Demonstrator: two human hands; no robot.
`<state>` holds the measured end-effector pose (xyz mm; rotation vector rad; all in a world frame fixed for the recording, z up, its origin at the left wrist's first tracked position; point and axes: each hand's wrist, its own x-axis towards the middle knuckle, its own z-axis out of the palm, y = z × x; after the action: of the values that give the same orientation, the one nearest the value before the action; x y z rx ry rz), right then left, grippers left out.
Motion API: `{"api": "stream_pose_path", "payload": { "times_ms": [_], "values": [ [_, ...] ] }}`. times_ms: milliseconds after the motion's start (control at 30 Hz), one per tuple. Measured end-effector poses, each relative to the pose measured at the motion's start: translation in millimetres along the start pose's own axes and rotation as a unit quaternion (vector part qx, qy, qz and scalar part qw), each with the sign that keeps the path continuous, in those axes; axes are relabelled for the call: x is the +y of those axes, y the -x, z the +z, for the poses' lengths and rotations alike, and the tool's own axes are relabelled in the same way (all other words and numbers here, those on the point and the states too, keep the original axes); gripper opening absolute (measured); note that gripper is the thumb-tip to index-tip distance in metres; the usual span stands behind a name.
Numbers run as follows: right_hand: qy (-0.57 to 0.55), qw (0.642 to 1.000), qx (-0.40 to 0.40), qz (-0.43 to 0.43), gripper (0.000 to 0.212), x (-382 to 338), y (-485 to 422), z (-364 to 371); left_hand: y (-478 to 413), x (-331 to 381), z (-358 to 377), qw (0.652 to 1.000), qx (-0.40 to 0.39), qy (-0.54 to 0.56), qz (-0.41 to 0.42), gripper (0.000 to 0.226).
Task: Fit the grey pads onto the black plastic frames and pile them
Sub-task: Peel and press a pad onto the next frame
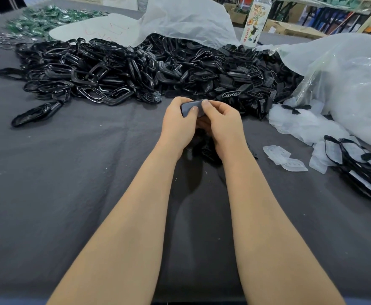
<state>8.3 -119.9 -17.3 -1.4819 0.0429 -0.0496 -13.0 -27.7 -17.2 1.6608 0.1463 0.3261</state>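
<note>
Piece in hand (193,107): a small dark part with a smooth greyish face, held off the cloth just on the person's side of the frame heap (114,69). Whether pad and frame are already joined cannot be told.
Left hand (176,124): fingers curl round the piece's left end with the thumb on its face, probably to steady it.
Right hand (220,126): pinches the right end, thumb on the upper edge. Two thumbs meeting on one face suggests a pressing-in step.
Frame heap: black plastic frames spilled broadly across the cloth, seemingly within arm's reach so stock can be drawn without shifting.
Slotted inserts (241,78): smaller black pieces making up the heap's right part.
Grey pads (298,126): pale, translucent, spilling from the clear bag (345,80) at the heap's right end. A few loose pads (285,158) lie nearer the person than that end.
Finished pile (360,164): black-rimmed pale pieces overlapping, right of the heap and nearer the person. This is likely where the held piece belongs.
Dark scraps (206,148): on the cloth below the hands, too shadowed to name.
Cloth (70,172): dark grey, under everything.
Bottle (256,20): upright behind the heap's right part.
Green parts (41,18): behind the heap's left end.
</note>
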Motion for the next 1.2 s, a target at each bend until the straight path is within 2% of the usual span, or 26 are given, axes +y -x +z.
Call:
{"api": "stream_pose_path", "payload": {
  "times_ms": [200,467,633,967,1067,1133,1200],
  "values": [
    [-0.004,1.0,0.01,-0.012,0.013,-2.3,0.5,-1.4,3.4,3.8,0.6,0.999,-0.022,0.021,-0.01,0.006],
    [-0.025,1.0,-0.013,-0.005,0.006,-1.9,2.3,1.1,3.8,2.1,-1.7,0.995,0.001,0.095,-0.023,0.016],
    [-0.015,1.0,-0.017,-0.017,0.009,-2.2,2.2,0.1,3.8,2.3,0.6,0.996,0.002,0.088,-0.025,0.016],
    [0.017,0.999,0.039,-0.017,0.021,-3.2,0.4,-1.4,3.4,8.1,3.2,0.995,-0.026,0.071,-0.063,0.026],
    [0.066,0.996,0.041,-0.041,0.017,-1.8,-0.5,-3.3,4.9,6.9,2.1,0.997,-0.011,0.055,-0.055,0.021],
    [0.068,0.996,0.044,-0.043,0.015,-0.7,-0.4,-4.6,4.9,3.0,-0.1,0.997,0.017,0.053,-0.054,0.01],
    [0.052,0.997,0.045,-0.038,0.014,-0.4,-0.5,-5.4,4.3,1.0,-2.3,0.995,0.033,0.059,-0.074,0.008]
  ]
}}
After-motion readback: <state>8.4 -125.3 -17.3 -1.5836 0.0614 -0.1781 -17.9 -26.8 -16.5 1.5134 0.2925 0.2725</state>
